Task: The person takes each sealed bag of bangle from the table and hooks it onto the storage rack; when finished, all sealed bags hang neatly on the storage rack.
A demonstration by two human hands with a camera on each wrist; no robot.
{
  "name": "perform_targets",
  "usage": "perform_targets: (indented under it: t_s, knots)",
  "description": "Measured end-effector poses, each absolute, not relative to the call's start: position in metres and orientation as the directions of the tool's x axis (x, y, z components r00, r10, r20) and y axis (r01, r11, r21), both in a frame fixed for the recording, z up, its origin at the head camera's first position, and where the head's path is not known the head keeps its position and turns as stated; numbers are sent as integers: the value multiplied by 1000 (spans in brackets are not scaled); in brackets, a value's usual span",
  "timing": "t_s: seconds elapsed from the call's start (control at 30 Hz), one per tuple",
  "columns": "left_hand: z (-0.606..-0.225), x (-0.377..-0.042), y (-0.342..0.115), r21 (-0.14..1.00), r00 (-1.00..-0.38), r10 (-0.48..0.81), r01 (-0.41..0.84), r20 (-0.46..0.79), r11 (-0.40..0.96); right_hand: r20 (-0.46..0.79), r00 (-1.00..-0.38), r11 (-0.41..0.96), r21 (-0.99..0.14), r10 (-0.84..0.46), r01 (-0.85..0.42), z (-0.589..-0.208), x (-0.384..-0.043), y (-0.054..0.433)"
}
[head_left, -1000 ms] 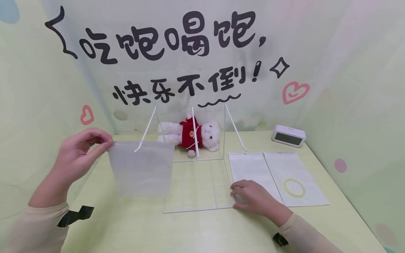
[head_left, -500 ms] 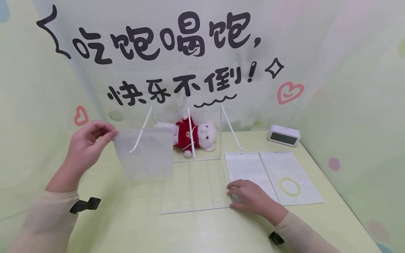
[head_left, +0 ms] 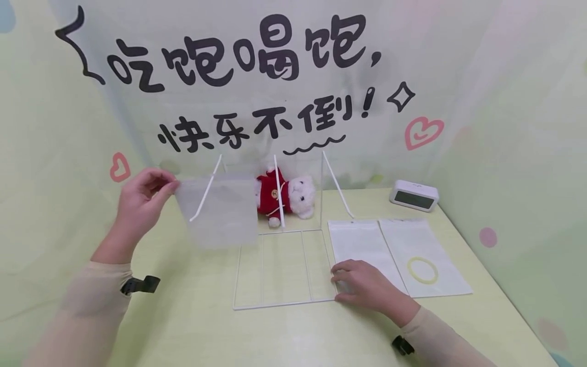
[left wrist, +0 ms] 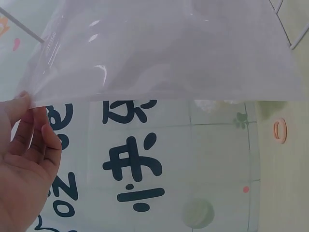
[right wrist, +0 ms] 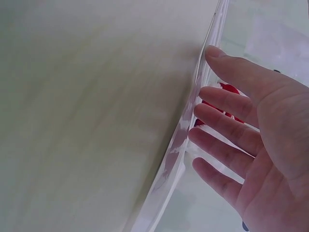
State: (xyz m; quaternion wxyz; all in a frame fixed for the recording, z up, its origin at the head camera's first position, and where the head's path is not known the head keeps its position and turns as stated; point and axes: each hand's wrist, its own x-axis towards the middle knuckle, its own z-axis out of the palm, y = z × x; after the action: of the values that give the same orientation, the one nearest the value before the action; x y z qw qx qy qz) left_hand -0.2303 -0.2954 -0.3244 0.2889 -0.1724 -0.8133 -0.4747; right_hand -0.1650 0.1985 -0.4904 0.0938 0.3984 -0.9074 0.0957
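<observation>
A translucent plastic bag hangs in the air, its upper left corner pinched between thumb and fingers of my left hand. The left prong of a white wire rack crosses the bag in the head view; whether it lies in front or shows through, I cannot tell. In the left wrist view the bag spans the upper part, with the left hand at its corner. My right hand rests at the rack base's right side, over the edge of a flat white bag. Its fingers are extended and grip nothing visible.
Another flat white bag lies at the right, with a pale yellow ring on it. Behind the rack is a white plush bear in red clothing. A white digital clock stands at the back right, near the wall.
My left hand has risen and moved right with the translucent bag, bringing it farther across the rack's left prong. The right hand has stayed at the rack base.
</observation>
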Motion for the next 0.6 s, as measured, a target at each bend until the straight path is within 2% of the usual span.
perform_targets:
  t_s: [0.6]
  knots:
    - [-330, -242, -294, 712, -818, -58, 460, 572, 530, 248, -671, 666, -116, -698, -736, -489, -165, 198]
